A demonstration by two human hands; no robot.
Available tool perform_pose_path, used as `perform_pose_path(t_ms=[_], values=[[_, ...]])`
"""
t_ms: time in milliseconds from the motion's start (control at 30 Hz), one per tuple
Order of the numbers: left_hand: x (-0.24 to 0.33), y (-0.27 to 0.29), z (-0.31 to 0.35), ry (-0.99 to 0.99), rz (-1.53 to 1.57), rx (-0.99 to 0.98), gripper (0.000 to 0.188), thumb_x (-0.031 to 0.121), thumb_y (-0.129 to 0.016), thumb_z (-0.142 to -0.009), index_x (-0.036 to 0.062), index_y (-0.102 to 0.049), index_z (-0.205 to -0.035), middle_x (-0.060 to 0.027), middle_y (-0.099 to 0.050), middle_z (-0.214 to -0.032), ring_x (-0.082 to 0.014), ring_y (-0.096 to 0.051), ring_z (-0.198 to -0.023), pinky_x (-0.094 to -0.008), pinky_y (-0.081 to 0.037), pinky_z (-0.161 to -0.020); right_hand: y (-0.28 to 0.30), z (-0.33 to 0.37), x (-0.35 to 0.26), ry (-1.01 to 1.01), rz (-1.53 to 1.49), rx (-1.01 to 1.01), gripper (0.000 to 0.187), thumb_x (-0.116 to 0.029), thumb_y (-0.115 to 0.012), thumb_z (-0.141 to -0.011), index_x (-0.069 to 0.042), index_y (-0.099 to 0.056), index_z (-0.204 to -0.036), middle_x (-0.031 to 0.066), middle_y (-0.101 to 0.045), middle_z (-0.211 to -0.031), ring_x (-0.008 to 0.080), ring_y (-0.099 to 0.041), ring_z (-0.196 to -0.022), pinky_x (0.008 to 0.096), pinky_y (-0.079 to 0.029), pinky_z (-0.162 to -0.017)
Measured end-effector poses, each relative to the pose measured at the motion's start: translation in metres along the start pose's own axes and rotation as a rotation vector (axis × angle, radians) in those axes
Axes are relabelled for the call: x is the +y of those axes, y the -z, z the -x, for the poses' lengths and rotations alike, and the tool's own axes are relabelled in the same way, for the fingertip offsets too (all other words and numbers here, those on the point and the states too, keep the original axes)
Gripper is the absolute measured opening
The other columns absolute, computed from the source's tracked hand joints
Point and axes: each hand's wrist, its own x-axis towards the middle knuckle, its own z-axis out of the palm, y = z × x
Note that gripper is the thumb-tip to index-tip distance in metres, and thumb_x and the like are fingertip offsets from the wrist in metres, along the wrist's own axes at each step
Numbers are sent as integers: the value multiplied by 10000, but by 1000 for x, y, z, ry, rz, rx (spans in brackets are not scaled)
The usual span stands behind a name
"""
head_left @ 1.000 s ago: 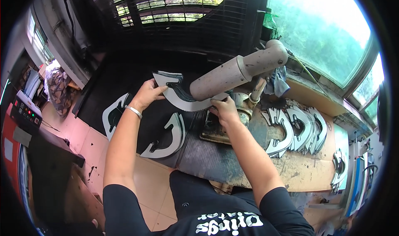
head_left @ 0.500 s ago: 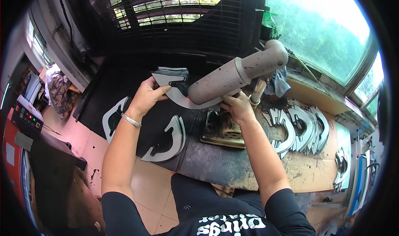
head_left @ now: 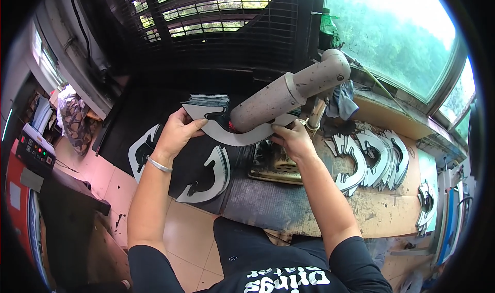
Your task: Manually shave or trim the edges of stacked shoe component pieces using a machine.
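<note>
Two ends of one stack (head_left: 240, 139) sit in my pinched hands: left hand (head_left: 176, 133) on the pointed end, right hand (head_left: 296, 141) on the other, thumbs on top, fingers mostly hidden. Its hollow curves at the mouth of the tube (head_left: 268, 102); whether they touch, I can't tell. A slack pinch could let the layers slide out of line; holding too near the red glow could scorch an edge. The stack is thin, pale-faced, dark-edged hooked crescents; the tube, dull speckled grey, collared; beyond, black mesh (head_left: 221, 14).
</note>
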Motion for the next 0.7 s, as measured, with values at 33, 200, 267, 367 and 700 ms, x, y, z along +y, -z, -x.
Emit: perform_pose_path(t_ms=[33, 200, 267, 367, 700], values=[[-1, 0, 0, 1, 20, -13, 369, 159, -690, -864, -14, -559, -1163, -100, -626, -1091, -171, -641, -962, -295, -569, -797, 1, -1, 1, 2, 0, 2, 329, -50, -639, -868, -2, -511, -1167, 108, -591, -1145, 217, -608, -1011, 347, -547, -833], [-19, 3, -13, 38, 55, -28, 377, 163, -681, -870, -15, -549, -1175, -101, -623, -1113, -175, -639, -976, -302, -560, -815, -4, -1, -11, 24, 35, -2, 351, -43, -644, -855, -3, -512, -1178, 110, -595, -1126, 231, -613, -1000, 363, -556, -821], [-28, -1, -21, 69, 125, -21, 367, 162, -667, -881, -12, -545, -1180, -102, -625, -1123, -178, -636, -994, -315, -552, -834, -2, -7, -16, 25, 86, 12, 354, -41, -644, -849, 1, -515, -1177, 111, -598, -1117, 232, -614, -999, 365, -558, -819], [-38, -5, -29, 75, 147, -40, 390, 172, -644, -881, -23, -528, -1198, -127, -612, -1153, -205, -619, -1028, -362, -539, -867, 3, -14, -20, 55, 145, 33, 365, -37, -644, -832, 14, -523, -1174, 111, -606, -1090, 233, -615, -997, 365, -561, -819], [-32, -8, -21, 108, 195, -52, 358, 145, -630, -896, -35, -527, -1189, -134, -627, -1127, -228, -648, -1003, -349, -546, -854, 4, -1, -31, 96, 230, 30, 414, -79, -656, -834, 25, -524, -1212, 109, -625, -1080, 218, -625, -965, 352, -558, -795]])
